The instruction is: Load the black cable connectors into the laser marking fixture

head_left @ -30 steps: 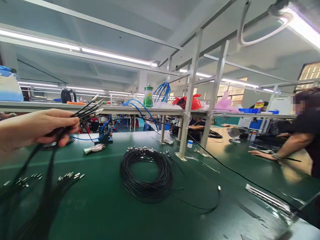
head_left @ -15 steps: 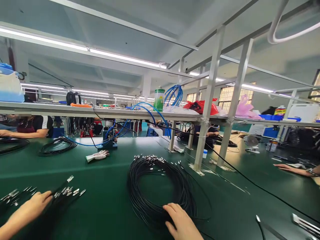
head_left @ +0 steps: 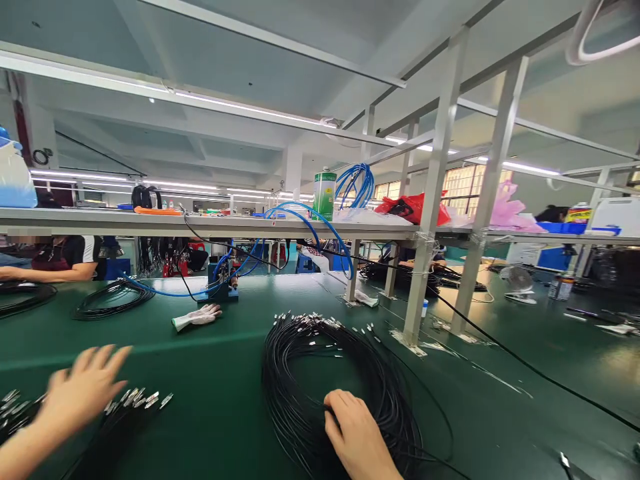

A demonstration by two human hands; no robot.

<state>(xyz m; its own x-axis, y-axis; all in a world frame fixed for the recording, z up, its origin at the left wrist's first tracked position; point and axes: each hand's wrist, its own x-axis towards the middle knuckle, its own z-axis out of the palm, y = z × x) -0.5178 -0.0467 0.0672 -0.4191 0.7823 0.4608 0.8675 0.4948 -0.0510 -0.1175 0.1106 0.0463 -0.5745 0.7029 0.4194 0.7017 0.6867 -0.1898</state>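
Right hand (head_left: 357, 437) clamped on cable coil (head_left: 340, 380), left hand (head_left: 83, 390) spread open above loose leads (head_left: 135, 400); a careless tug could tangle strands.

The left hand (head_left: 83, 393) is smeared by motion blur, fingers spread, so whether it touches the bundle of cables (head_left: 120, 417) under it cannot be told; that bundle runs off the frame toward 7 o'clock. The right hand (head_left: 357, 437) is cut at the wrist by the lower edge and covers the near part of the black cable coil (head_left: 340, 373). At 9 o'clock, a seated co-worker (head_left: 55, 257) is cropped by the frame.
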